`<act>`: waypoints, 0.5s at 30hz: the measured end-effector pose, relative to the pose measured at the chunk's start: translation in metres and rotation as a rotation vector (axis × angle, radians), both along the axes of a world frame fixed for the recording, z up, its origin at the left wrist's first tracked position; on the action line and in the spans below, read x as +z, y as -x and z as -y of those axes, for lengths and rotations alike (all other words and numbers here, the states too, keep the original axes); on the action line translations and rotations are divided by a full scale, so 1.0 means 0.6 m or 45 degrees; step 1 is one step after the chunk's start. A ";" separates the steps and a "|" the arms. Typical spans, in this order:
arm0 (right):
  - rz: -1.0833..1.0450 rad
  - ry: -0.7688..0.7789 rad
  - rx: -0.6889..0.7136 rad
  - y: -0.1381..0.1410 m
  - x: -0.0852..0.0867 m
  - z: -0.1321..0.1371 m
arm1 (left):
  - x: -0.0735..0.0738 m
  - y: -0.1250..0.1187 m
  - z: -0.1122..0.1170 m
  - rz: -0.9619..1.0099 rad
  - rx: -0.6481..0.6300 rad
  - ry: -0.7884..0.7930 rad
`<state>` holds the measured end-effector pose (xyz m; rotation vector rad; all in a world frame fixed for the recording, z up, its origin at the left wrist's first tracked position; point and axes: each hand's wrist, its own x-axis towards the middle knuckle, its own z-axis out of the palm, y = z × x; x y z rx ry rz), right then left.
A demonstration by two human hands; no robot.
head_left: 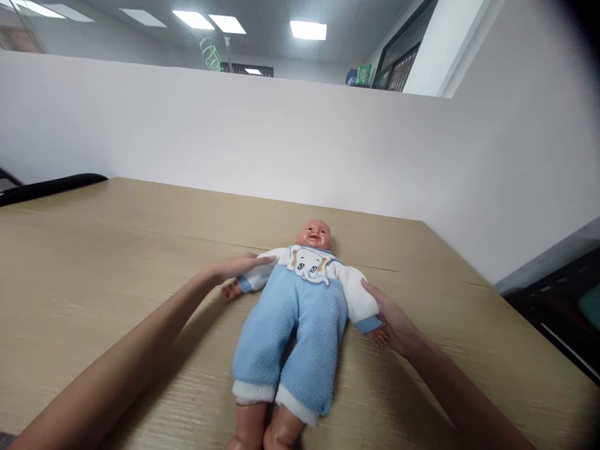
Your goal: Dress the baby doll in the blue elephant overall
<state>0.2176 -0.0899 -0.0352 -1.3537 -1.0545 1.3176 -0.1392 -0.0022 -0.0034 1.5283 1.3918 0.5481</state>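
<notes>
A baby doll [300, 312] lies on its back on the wooden table, head away from me and feet toward me. It wears a fleecy light-blue and white outfit with an elephant face on the chest. My left hand [237, 267] is closed around the doll's sleeved arm at the left, thumb on top. On the other side, my right hand [396, 322] grips the other white sleeve near its blue cuff, thumb over the top and fingers partly hidden behind. Both doll arms are spread out from its body. The bare lower legs run out of the bottom of the view.
The wooden table [140, 250] has thin seams across it and meets a low white wall [234, 137] at the back. A black chair back [60, 185] stands at the far left. Dark shelving or a rack [553, 312] is beyond the right table edge.
</notes>
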 end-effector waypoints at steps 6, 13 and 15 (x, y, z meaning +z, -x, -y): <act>-0.267 0.016 -0.078 0.057 -0.008 0.007 | -0.002 -0.056 0.033 0.248 -0.082 0.165; -0.170 -0.058 -0.147 0.048 0.039 0.044 | 0.058 -0.070 0.086 0.445 -0.059 0.012; -0.061 -0.036 -0.187 0.040 0.067 0.080 | 0.080 -0.078 0.123 0.495 -0.011 -0.001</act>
